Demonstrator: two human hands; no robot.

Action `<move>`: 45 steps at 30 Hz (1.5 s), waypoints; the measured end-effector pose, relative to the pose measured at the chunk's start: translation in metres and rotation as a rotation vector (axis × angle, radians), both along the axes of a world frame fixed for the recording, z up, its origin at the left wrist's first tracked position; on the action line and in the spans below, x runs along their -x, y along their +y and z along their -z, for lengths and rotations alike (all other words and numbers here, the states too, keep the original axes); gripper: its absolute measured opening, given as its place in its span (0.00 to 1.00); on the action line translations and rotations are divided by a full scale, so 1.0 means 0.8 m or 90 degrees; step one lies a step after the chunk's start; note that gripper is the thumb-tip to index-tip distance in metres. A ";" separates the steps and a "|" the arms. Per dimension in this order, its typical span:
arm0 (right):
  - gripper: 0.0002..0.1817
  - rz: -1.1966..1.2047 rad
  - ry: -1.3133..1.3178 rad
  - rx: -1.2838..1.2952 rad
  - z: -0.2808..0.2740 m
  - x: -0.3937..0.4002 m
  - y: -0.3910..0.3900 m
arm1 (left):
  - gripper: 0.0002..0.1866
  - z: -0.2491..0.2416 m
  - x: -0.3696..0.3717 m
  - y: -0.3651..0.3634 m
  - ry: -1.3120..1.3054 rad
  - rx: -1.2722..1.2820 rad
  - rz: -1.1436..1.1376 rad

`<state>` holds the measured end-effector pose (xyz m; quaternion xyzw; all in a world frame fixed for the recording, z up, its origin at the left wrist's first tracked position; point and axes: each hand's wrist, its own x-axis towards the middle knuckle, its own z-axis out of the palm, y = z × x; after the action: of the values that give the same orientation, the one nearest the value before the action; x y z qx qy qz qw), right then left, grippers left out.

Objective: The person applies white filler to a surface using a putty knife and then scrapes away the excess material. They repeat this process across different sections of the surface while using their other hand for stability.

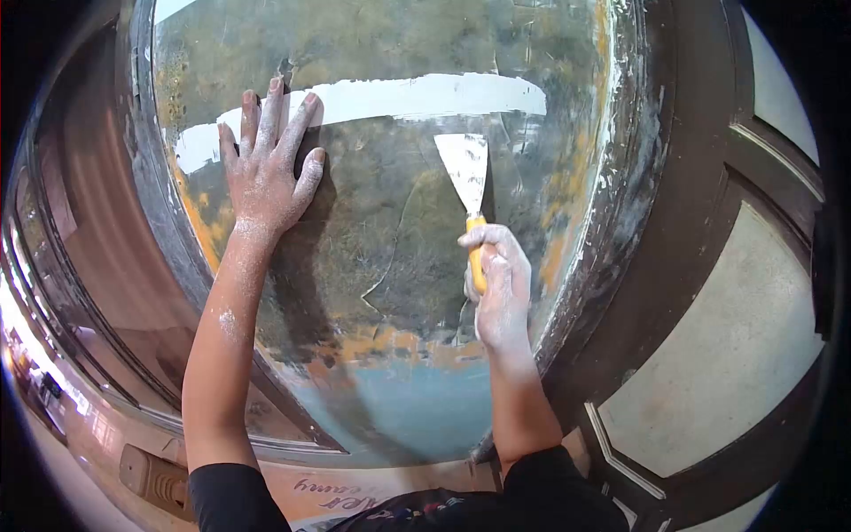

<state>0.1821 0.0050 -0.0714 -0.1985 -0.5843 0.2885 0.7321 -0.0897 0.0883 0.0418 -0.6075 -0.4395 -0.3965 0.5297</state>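
My left hand (266, 173), dusted with white powder, lies spread on a mottled green-grey panel (372, 213), its fingertips over the left part of a white strip (399, 97). To the right, my right hand (501, 275) is wrapped round the yellow handle of a putty knife (465, 168). The knife's broad metal blade points up, smeared with white, and its tip is just below the strip. Whether the blade touches the panel I cannot tell.
Orange patches (381, 343) and a light blue area (399, 399) mark the panel's lower part. A dark frame with pale panels (727, 337) stands at the right. Dark rails (80, 310) run along the left. A brown plastic object (155, 479) is at the lower left.
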 end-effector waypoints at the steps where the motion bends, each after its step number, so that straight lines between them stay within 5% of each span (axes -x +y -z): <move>1: 0.14 -0.019 0.025 -0.009 0.003 0.007 0.002 | 0.33 0.000 0.000 -0.001 -0.003 0.003 -0.010; 33: 0.15 0.039 -0.012 -0.022 -0.005 0.060 0.022 | 0.35 0.020 0.009 -0.003 0.008 0.029 0.025; 41: 0.17 0.005 0.029 -0.035 0.064 0.075 0.033 | 0.33 0.023 0.009 -0.006 -0.003 0.021 0.043; 45: 0.16 0.027 0.027 -0.074 0.024 0.062 0.038 | 0.33 0.022 0.011 -0.007 0.001 0.020 0.055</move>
<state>0.1325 0.0354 -0.0910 -0.1615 -0.5802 0.2427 0.7605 -0.0981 0.0829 0.0241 -0.6343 -0.4186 -0.4118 0.5029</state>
